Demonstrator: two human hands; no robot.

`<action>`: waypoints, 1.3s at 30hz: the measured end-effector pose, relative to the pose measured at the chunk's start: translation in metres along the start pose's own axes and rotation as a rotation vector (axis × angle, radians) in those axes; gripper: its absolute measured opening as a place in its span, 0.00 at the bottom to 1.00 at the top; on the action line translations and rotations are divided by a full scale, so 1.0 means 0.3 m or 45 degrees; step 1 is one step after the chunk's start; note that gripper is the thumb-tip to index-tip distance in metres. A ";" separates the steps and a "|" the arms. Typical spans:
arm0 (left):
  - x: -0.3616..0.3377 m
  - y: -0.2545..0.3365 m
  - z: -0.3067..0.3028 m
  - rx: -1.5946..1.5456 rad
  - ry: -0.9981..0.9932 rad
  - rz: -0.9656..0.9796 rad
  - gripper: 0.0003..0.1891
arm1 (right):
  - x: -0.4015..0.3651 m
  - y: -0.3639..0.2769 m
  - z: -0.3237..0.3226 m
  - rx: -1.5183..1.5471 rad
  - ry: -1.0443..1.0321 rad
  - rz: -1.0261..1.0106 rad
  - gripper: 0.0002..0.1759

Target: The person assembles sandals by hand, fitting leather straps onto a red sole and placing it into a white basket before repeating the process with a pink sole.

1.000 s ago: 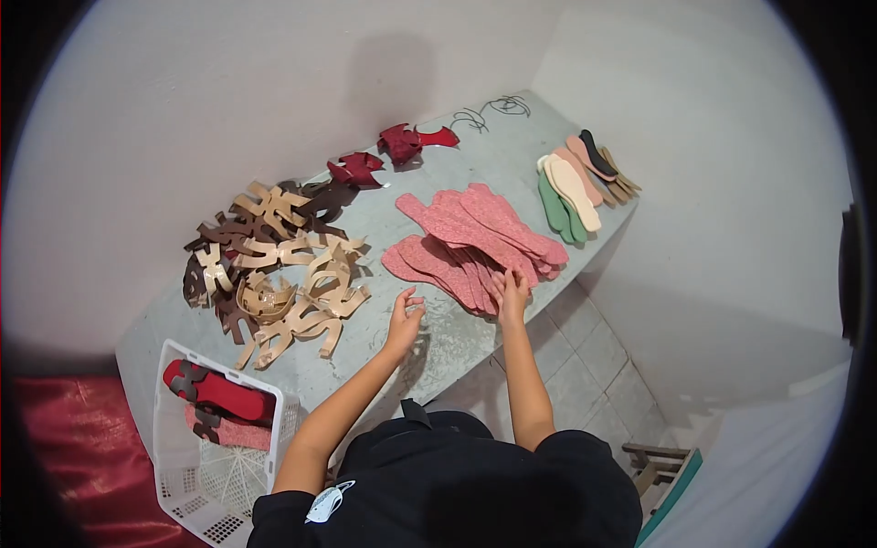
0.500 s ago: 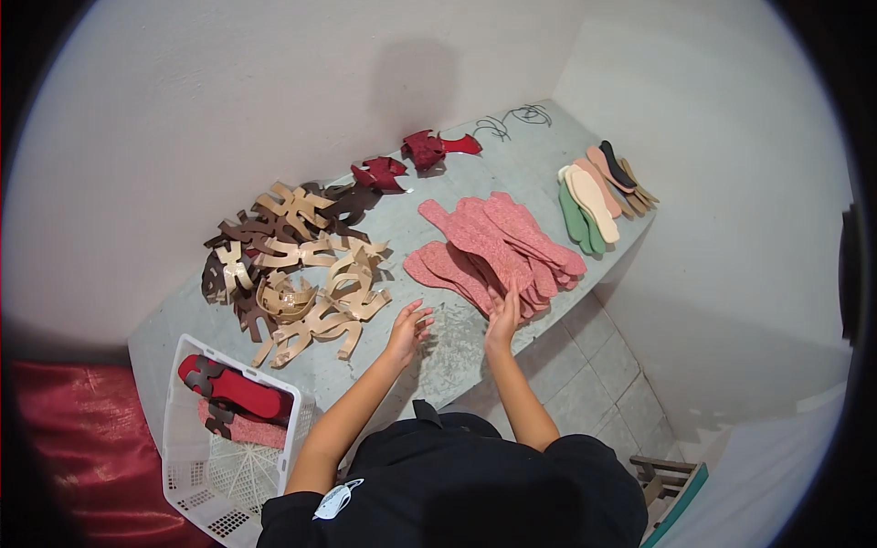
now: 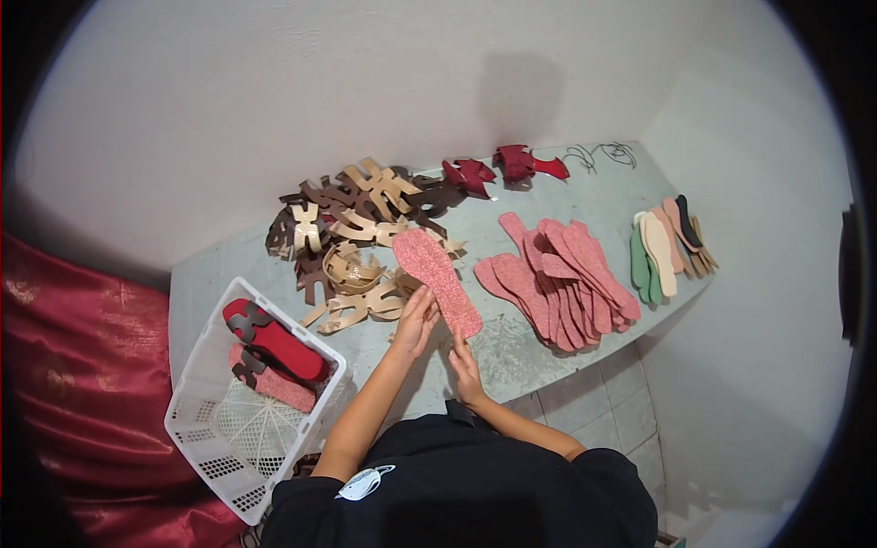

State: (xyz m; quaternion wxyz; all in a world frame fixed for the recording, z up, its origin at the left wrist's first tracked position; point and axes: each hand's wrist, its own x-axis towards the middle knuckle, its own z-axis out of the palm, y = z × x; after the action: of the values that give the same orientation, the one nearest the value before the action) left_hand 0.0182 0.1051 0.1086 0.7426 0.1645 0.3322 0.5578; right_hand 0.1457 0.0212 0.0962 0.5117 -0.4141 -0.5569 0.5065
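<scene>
A pink speckled shoe insole (image 3: 437,274) is held up in front of me, tilted, with its wide end away from me. My left hand (image 3: 417,324) is closed on its left edge near the middle. My right hand (image 3: 466,373) pinches the narrow end nearest me. To the right, a fanned pile of similar pink insoles (image 3: 562,292) lies on the table. Beyond my left hand, beige and brown cut-out sandal straps (image 3: 361,297) are heaped, and the insole hides part of them.
A white plastic basket (image 3: 239,429) at the left holds a red sole (image 3: 288,345) and a pink one with dark straps. Dark red straps (image 3: 470,175), wires (image 3: 603,157) and green, cream and black insoles (image 3: 656,251) lie farther along the table (image 3: 219,265). Walls stand behind and right.
One pink insole has left the pile and is now in my hands, farther left. The view has shifted, so the table's contents appear farther right.
</scene>
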 end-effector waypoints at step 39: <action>-0.150 0.090 -0.103 0.327 0.172 0.143 0.23 | 1.020 0.589 -0.143 -1.359 -0.301 -0.351 0.22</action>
State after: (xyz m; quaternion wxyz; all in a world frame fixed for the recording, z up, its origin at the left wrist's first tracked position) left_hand -0.0291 0.0678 0.1167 0.6588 0.2386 0.4404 0.5613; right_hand 0.1373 0.3524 -0.0338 0.2270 -0.4793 -0.8384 0.1259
